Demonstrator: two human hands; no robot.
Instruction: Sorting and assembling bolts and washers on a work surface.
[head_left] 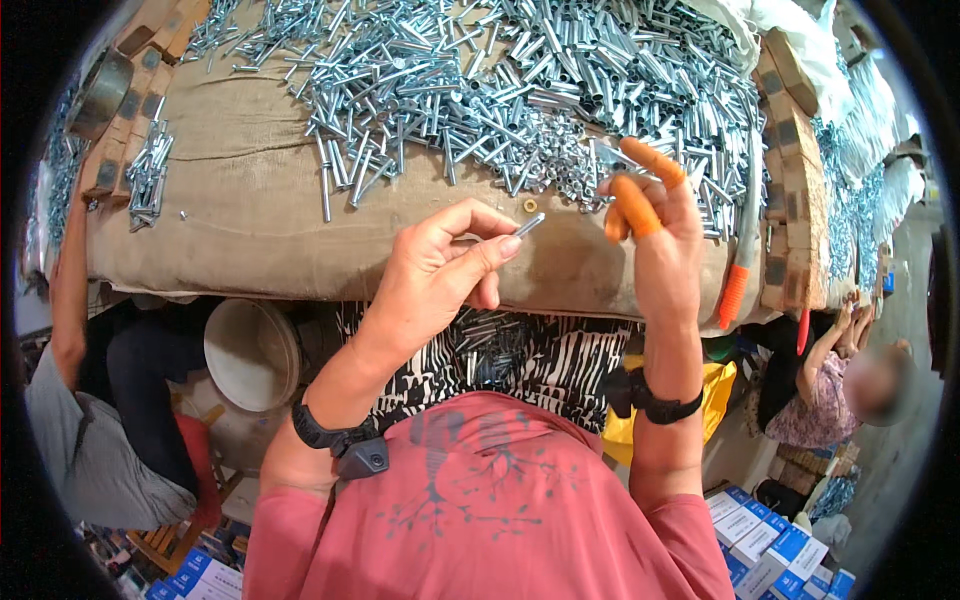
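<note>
My left hand (440, 265) is closed, pinching a bolt (531, 224) between thumb and forefinger; its metal end points up and to the right. To the right, my right hand (660, 225) hovers at the edge of a pile of small metal nuts (560, 160), with orange finger covers on several fingers. Its fingers are apart, one stretched toward the pile, and I see nothing held in them. A small brass-coloured ring (530, 205) lies on the cloth just beyond the held bolt.
Long bolts (390, 110) and metal sleeves (650, 70) heap across the cloth-covered bench (240, 220). Bricks (790, 180) edge its right side, near an orange-handled tool (734, 296). A small bolt bundle (150, 175) lies left. A white bucket (252, 355) stands below; people sit on both sides.
</note>
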